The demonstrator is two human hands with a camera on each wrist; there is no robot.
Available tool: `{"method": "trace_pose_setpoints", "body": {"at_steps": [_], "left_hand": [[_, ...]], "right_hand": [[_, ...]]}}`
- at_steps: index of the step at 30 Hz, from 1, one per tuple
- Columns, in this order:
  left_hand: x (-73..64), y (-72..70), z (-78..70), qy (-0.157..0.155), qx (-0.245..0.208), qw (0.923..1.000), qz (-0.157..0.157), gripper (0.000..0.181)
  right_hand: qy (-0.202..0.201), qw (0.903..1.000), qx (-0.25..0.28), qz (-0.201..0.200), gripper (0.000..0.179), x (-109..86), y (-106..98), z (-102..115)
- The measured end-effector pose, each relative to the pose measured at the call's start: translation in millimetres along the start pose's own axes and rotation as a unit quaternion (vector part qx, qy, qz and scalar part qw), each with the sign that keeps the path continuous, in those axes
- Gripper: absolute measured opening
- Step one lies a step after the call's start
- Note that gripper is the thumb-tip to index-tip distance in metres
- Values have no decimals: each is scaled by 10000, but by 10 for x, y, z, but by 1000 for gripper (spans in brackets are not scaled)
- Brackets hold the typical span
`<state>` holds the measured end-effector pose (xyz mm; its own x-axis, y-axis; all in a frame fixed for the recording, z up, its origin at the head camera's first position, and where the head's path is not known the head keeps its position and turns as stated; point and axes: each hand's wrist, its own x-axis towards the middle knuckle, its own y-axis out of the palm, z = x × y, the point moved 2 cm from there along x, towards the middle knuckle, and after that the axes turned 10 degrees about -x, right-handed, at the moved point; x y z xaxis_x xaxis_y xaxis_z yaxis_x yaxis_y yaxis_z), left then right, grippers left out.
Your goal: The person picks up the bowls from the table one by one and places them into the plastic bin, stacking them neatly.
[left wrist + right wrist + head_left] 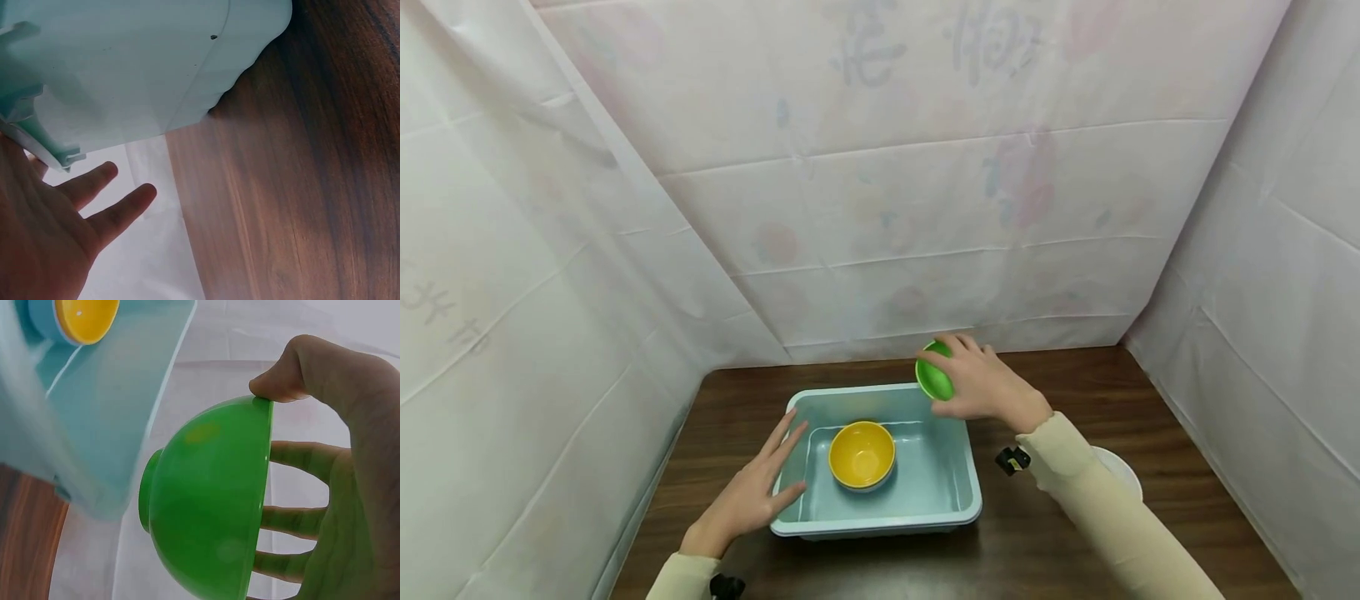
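Note:
A green bowl (206, 500) is tilted on its side in my right hand (981, 383), which grips it by the rim, thumb on one edge and fingers along the opening. In the head view it overlaps the back right corner of a light blue plastic basin (876, 527). Inside the basin sits a yellow bowl (862, 454); its outer side looks pale blue in the right wrist view. My left hand (748, 498) is at the basin's left rim with its fingers spread and straight. The left wrist view shows that hand beside the basin's outer wall (125, 69).
The basin stands on a dark wood-grain table (1037, 550). A white round dish (1118, 471) lies to the right, partly behind my right sleeve. White sheets (925, 208) hang behind the table and along both sides.

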<state>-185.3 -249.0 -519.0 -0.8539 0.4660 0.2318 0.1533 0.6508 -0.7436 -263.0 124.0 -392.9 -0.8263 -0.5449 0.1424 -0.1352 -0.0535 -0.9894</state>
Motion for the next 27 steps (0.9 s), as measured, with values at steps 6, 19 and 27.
{"method": "trace_pose_setpoints", "body": {"at_steps": [6, 19, 27], "left_hand": [[-12, -19, 6, 4, 3, 10000, 15, 81], [-32, -35, 11, -48, -52, 10000, 64, 80], [-34, -25, 3, -25, -82, 10000, 30, 79]], "right_hand": [[-104, 9999, 104, 73, 72, 78, 13, 141], [-452, 9980, 323, 291, 72, 200, 128, 444], [-717, 9964, 209, 413, 72, 255, 203, 623]]}}
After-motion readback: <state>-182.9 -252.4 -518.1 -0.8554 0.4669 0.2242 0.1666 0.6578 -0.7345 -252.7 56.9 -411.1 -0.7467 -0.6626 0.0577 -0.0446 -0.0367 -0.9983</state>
